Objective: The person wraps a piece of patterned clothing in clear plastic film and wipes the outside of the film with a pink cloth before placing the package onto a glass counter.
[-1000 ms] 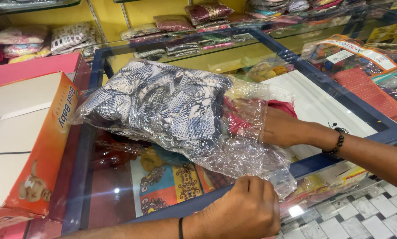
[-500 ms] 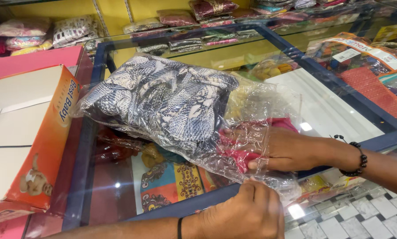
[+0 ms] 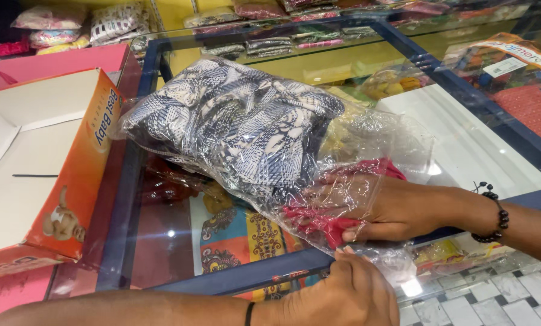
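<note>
Fingers of the left hand (image 3: pixel 349 296) pinch the clear plastic bag's (image 3: pixel 367 181) mouth at the tabletop's (image 3: pixel 246 274) near edge; the right hand (image 3: pixel 385 208), curled around red cloth (image 3: pixel 325 220), sits inside, apparently packing. Beyond lies the patterned fabric (image 3: pixel 240 127), needing firm tucking.

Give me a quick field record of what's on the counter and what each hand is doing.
surface: glass display counter with blue frame
main item: clear plastic bag holding blue-and-white patterned cloth and a pink cloth
right hand: reaches inside the bag's open end, on the pink cloth
left hand: pinches the bag's lower edge
wrists: black bead bracelet on the right
beside: open orange cardboard box, left of the bag
</note>
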